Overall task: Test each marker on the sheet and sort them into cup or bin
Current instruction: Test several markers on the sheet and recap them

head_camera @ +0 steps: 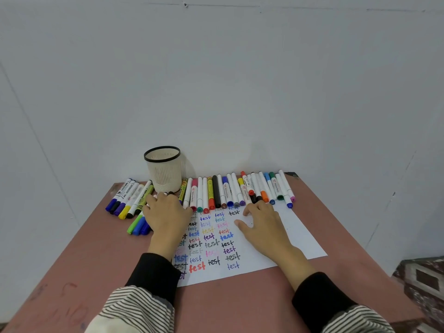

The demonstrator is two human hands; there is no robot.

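Markers point(217, 191) lie in a row along the table's point(79, 255) far edge, caps toward the sheet point(283, 233); a smaller bunch point(129, 197) sits at the far left corner beside the cup point(164, 171). No bin in view. Left hand point(168, 212) rests near the cup's base, fingers loosely bent; cannot tell whether it holds anything. Right hand point(262, 224) lies flat on the sheet, fingers spread, holding nothing. Markers likely light, stiff, smooth plastic, prone to rolling. Best pinched mid-barrel, cap pulled with the other hand.
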